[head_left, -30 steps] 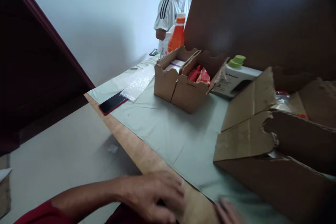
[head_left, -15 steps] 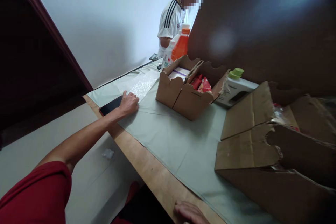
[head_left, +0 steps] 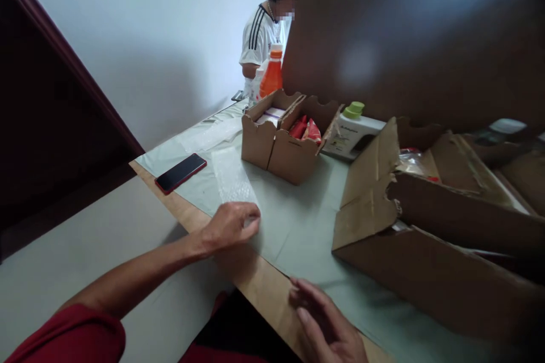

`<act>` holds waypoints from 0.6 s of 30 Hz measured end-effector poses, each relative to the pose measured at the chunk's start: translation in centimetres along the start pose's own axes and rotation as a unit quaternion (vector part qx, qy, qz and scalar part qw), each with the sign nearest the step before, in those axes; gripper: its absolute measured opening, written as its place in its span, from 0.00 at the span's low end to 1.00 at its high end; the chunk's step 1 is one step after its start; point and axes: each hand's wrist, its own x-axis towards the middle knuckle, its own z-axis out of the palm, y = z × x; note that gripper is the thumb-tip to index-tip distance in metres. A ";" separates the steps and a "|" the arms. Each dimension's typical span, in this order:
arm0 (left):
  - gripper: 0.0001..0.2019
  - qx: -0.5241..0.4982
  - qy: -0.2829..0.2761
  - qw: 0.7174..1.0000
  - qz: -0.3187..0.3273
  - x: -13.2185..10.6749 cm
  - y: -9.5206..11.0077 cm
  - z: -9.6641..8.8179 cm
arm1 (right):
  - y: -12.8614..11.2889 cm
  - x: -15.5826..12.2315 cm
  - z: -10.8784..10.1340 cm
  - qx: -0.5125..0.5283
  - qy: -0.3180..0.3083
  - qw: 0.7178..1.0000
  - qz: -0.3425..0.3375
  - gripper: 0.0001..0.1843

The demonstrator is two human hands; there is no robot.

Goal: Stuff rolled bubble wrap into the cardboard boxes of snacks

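Note:
My left hand (head_left: 233, 224) is closed on the near end of a clear bubble wrap bag (head_left: 233, 176), which trails flat over the pale green tablecloth (head_left: 293, 221). Behind that hand, a dark-screened phone with a red edge (head_left: 181, 173) lies near the table's left corner. Over the wooden front edge, my right hand (head_left: 326, 323) is held with fingers apart and slightly curled, holding nothing that I can see. More bubble wrap (head_left: 213, 135) lies farther back by the wall.
Two joined cardboard bins (head_left: 272, 147) hold a white box and red packets. A white bottle with a green cap (head_left: 353, 130) stands beside larger cardboard bins (head_left: 370, 181) at right. An orange bottle (head_left: 271, 76) stands behind, near a person in a white shirt (head_left: 258, 34).
My left hand has come away from beside the phone toward me, drawing a bubble wrap bag with it. The right hand has risen farther into view and opened.

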 end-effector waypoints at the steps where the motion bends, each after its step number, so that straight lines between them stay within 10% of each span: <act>1: 0.07 -0.032 -0.012 0.999 -0.001 -0.6 1.1 1.3 | -0.3 0.1 -0.3 -0.008 -0.008 1.000 0.003 0.21; 6: 0.11 -0.176 -0.073 0.981 -0.033 -2.3 6.7 7.2 | -0.9 0.1 -1.7 -0.021 0.030 0.999 0.034 0.44; 10: 0.16 -0.356 -0.155 0.921 -0.017 -3.9 9.5 8.7 | 0.0 -1.2 -3.3 -0.016 0.121 0.987 0.104 0.44; 15: 0.13 -0.175 -0.009 0.982 0.065 -3.6 4.8 6.9 | 0.9 -2.5 -4.9 -0.078 0.140 0.982 0.097 0.27; 18: 0.16 0.069 0.086 0.994 -0.023 -1.7 -0.6 4.8 | 0.7 -2.9 -5.2 -0.108 0.140 0.983 0.049 0.22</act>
